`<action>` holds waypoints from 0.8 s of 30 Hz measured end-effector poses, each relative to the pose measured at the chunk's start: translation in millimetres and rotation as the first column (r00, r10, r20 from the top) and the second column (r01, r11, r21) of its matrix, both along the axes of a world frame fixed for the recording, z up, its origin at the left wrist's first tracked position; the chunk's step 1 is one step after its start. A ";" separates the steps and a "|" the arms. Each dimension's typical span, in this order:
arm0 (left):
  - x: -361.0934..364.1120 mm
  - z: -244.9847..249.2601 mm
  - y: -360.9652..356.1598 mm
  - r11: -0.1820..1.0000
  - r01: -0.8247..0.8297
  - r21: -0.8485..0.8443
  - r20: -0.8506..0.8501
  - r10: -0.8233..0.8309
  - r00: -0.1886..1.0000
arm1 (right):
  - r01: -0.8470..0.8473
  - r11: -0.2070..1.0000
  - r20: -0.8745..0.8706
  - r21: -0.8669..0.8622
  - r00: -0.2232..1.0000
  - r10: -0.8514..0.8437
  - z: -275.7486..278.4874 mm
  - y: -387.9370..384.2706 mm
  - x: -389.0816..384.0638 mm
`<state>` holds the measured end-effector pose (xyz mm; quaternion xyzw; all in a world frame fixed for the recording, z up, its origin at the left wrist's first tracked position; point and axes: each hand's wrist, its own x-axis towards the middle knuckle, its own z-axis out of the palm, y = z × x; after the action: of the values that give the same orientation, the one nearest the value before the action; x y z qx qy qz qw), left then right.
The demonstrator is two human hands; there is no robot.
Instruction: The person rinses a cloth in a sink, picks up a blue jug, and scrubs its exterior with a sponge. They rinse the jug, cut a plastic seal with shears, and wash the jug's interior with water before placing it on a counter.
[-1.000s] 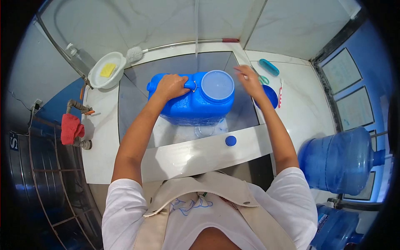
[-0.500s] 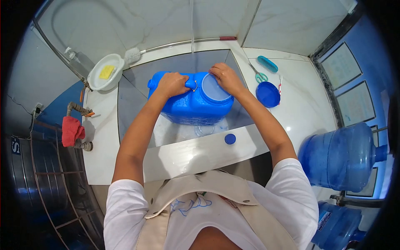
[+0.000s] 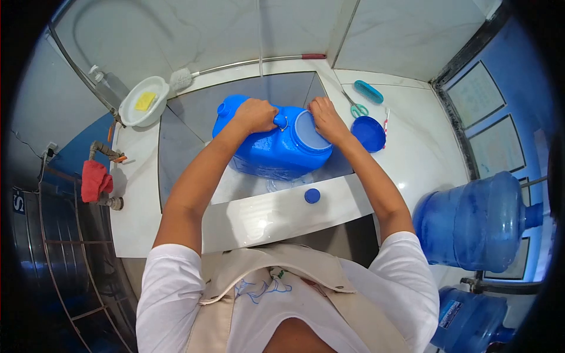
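A blue plastic water jug (image 3: 259, 154) stands in the sink, its wide round mouth (image 3: 310, 129) facing up at the right end. My left hand (image 3: 257, 116) is wrapped around the jug's top handle. At the far side of the mouth, my right hand (image 3: 328, 119) has its fingers curled on the rim; the fingertips are partly hidden. A small blue cap (image 3: 312, 196) lies on the white front ledge of the sink. Behind the jug, a thin stream of water (image 3: 261, 41) runs down.
On the right counter lie scissors (image 3: 356, 108), a teal brush (image 3: 369, 91), a blue lid (image 3: 368, 134) and a toothbrush (image 3: 386, 128). A white basin (image 3: 132, 115) with a yellow sponge (image 3: 145, 101) is at left, near a long-handled brush (image 3: 181, 79). Large water bottles (image 3: 471, 223) stand at right.
The jug has shifted to the right in the sink and turned slightly, its mouth end now nearer the front ledge. Both hands have moved with it. The view has shifted a little.
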<state>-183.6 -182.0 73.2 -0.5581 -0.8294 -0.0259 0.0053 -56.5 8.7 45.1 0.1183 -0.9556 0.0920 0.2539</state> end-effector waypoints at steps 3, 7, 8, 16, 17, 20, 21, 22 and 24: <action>1.0 0.5 9.6 0.999 0.040 -0.018 0.003 -0.040 0.999 | 0.028 0.999 -0.034 0.029 0.999 -0.027 -4.9 7.6 5.6; -14.3 -2.1 12.3 0.999 0.019 0.031 -0.020 -0.019 1.000 | 0.169 0.982 -0.296 -0.081 0.937 -0.185 13.6 36.4 12.1; -18.9 -3.8 7.9 0.999 -0.010 0.047 -0.018 0.011 1.000 | 0.227 0.962 -0.333 -0.149 0.905 -0.265 19.2 47.5 18.8; -33.2 -10.1 -25.9 0.958 -0.258 0.127 0.066 0.252 0.966 | 0.774 0.612 0.128 -0.163 0.632 -0.764 -34.1 137.7 83.0; -35.3 -6.7 -29.0 0.934 -0.322 0.155 0.118 0.306 0.945 | 0.808 0.585 0.105 -0.071 0.589 -0.801 -35.6 139.2 76.1; -44.7 -12.1 -35.0 0.894 -0.420 0.157 0.142 0.400 0.905 | 0.424 0.880 -0.149 -0.213 0.876 -0.458 -6.4 110.8 -7.4; -45.7 -13.1 -34.8 0.893 -0.422 0.152 0.138 0.404 0.904 | 0.326 0.889 -0.068 -0.321 0.928 -0.365 22.1 77.5 -40.7; -44.7 -13.9 -31.9 0.877 -0.458 0.148 0.144 0.439 0.887 | 0.230 0.860 0.057 -0.456 0.972 -0.229 34.8 54.2 -81.1; -44.5 -15.4 -28.9 0.852 -0.505 0.142 0.145 0.486 0.862 | 0.182 0.608 0.334 -0.773 0.931 0.147 68.3 -0.5 -142.2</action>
<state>-228.1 -210.9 57.9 -0.3205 -0.9387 -0.1254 0.0179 -198.7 8.2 113.3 -0.0353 -0.8457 0.5232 0.0987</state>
